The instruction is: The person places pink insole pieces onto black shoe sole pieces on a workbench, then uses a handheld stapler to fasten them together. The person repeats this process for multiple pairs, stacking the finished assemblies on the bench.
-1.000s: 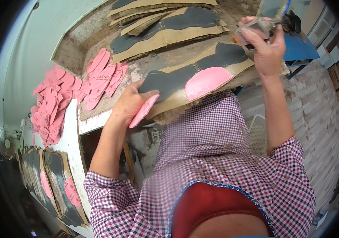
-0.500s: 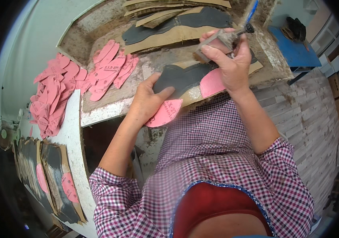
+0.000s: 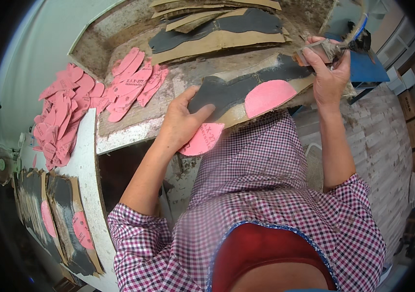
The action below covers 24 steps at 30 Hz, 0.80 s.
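My left hand (image 3: 184, 118) is closed on the left end of a black-and-tan panel (image 3: 227, 97), thumb on top. A pink printed piece (image 3: 206, 138) juts out below that hand; whether the palm presses on it is hidden. Lying on the panel's near edge is a pink half-oval piece (image 3: 269, 98), with a whitish smear beside it. Past the panel's right end, my right hand (image 3: 331, 73) grips a small, greyish box-shaped tool (image 3: 318, 52) joined to a blue hose (image 3: 361, 27). The tool hangs at the panel's far right edge.
Loose pink pieces (image 3: 61, 117) heap up at the left, with more pink pieces (image 3: 132, 85) on the dusty bench (image 3: 120, 132). Stacked panels (image 3: 217, 36) lie behind. Finished-looking panels (image 3: 71, 219) rest at lower left. A blue table (image 3: 370, 73) and cardboard boxes (image 3: 414, 131) stand at right.
My right hand has moved right with the box-shaped tool, uncovering the pink half-oval and the panel's right part. The left hand stays almost where it was, still holding the panel.
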Motion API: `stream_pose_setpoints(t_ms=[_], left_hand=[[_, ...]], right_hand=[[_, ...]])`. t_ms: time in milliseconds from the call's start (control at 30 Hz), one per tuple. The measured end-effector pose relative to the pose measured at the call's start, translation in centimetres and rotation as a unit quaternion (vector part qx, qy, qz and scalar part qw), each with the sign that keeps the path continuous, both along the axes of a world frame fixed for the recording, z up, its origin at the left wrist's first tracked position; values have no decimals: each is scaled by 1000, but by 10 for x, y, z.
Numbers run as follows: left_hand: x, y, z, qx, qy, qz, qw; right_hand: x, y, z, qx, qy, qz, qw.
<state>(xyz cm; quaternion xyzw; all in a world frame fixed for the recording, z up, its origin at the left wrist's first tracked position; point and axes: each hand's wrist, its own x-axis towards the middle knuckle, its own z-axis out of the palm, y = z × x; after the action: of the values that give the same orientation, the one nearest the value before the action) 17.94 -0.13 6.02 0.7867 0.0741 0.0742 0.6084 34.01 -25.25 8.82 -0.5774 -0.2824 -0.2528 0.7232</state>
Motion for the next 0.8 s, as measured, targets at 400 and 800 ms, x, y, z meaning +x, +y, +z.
stream_pose_setpoints(t_ms=[400, 800], left_hand=[[-2, -2, 8, -16, 8, -13, 1000], [26, 0, 38, 146, -168, 43, 974]], right_hand=[[-54, 45, -14, 29, 34, 164, 986], [-14, -48, 14, 163, -7, 108, 981]])
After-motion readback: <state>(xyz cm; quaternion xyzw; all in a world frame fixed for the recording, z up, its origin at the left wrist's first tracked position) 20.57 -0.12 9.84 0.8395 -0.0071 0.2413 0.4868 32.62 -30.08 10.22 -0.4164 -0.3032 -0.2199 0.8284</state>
